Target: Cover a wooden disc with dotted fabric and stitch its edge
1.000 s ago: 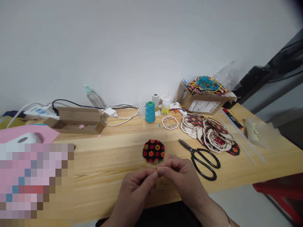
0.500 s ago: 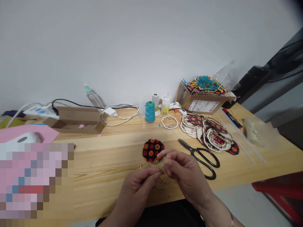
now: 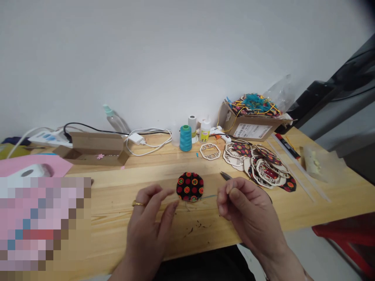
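Observation:
A round black fabric patch [image 3: 190, 187] with red and orange flower prints lies flat on the wooden table. Just left of it is my left hand [image 3: 152, 218], thumb and fingers apart, holding nothing. A thin blue-green thread [image 3: 208, 196] runs from the patch's right edge to my right hand [image 3: 246, 207], whose thumb and fingertips are pinched together; whether a needle is in the pinch is too small to see. Behind that hand lie scissors [image 3: 225, 176], mostly covered, with the blade tip showing. Dark scraps [image 3: 197, 226] are scattered below the patch.
A teal thread cone [image 3: 185, 138], a glue bottle [image 3: 204, 130] and a lattice wooden frame [image 3: 210, 152] stand or lie behind the patch. Piled frames and fabric pieces [image 3: 263, 166] are at right, before a full cardboard box [image 3: 252, 127]. An open small box [image 3: 96, 150] is at left.
My hands have parted: the left moved left and opened, the right moved right and now covers most of the scissors. The patch stayed in place; the thread now shows beside it.

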`<control>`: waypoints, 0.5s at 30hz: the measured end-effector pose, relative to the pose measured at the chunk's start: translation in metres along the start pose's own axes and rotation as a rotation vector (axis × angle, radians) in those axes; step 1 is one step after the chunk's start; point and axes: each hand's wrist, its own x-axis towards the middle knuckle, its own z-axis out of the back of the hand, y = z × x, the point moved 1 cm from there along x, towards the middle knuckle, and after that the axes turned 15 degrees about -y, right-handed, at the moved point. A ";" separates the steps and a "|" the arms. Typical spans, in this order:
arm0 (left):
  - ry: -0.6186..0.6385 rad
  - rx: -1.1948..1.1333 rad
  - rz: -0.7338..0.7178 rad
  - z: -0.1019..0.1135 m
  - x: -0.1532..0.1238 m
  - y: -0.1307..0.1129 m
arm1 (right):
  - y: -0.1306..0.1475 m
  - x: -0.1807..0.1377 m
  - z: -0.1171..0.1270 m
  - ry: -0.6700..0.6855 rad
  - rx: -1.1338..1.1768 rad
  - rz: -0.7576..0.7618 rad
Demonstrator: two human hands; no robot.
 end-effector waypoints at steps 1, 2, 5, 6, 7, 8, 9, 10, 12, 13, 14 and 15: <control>0.153 -0.057 0.107 0.003 0.000 -0.005 | -0.001 0.000 0.000 0.007 -0.014 0.019; 0.343 -0.125 0.264 0.005 -0.002 -0.011 | -0.002 0.000 0.000 0.013 -0.035 0.039; 0.870 -0.432 0.820 0.004 -0.012 -0.023 | -0.006 -0.005 -0.001 0.040 -0.169 0.087; 0.937 -0.534 0.949 0.002 -0.015 -0.025 | -0.007 -0.008 -0.002 0.063 -0.233 0.096; 0.948 -0.623 1.037 0.000 -0.018 -0.025 | -0.007 -0.011 -0.002 0.100 -0.308 0.109; 0.917 -0.691 1.085 -0.003 -0.020 -0.024 | -0.008 -0.015 -0.003 0.158 -0.386 0.126; 0.879 -0.735 1.112 -0.006 -0.021 -0.022 | -0.008 -0.018 -0.005 0.240 -0.460 0.152; 0.847 -0.765 1.128 -0.008 -0.022 -0.020 | -0.008 -0.021 -0.006 0.336 -0.521 0.188; 0.806 -0.789 1.159 -0.012 -0.023 -0.016 | -0.008 -0.026 -0.008 0.523 -0.612 0.274; 0.785 -0.782 1.172 -0.013 -0.022 -0.014 | -0.010 -0.027 -0.008 0.593 -0.649 0.301; 0.764 -0.765 1.181 -0.013 -0.021 -0.014 | -0.011 -0.027 -0.008 0.645 -0.687 0.319; 0.741 -0.745 1.185 -0.013 -0.020 -0.013 | -0.014 -0.027 -0.007 0.687 -0.737 0.330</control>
